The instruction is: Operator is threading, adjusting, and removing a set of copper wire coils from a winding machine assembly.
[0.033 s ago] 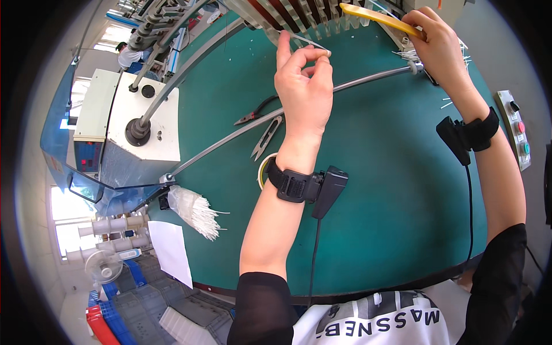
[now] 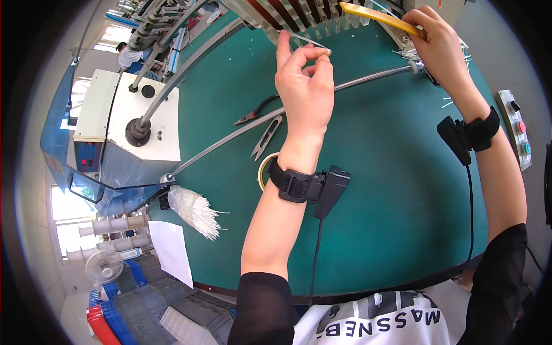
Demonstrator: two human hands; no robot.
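My left hand (image 2: 305, 80) is raised at the top middle, thumb and bent fingers pinching the end of a thin white strip (image 2: 310, 41). Its index finger points up beside a row of clear, rib-like plates (image 2: 319, 17) with brown-red windings (image 2: 287, 14) between them. In my right hand (image 2: 440, 49), at the upper right, is a flat, slim yellow tool (image 2: 379, 17); its rounded tip reaches left to the plates. The tool's other end is hidden in my palm. A black strap with a small device is on each wrist.
Below a metal rod (image 2: 224, 144) crossing the green table (image 2: 374, 207) lie snips (image 2: 267, 138) and a tape roll (image 2: 262, 172); pliers (image 2: 250, 117) lie above it. A bag of white strips (image 2: 192, 210), a white machine (image 2: 144, 121) and paper (image 2: 171, 253) are left; a button box (image 2: 517, 129) is right.
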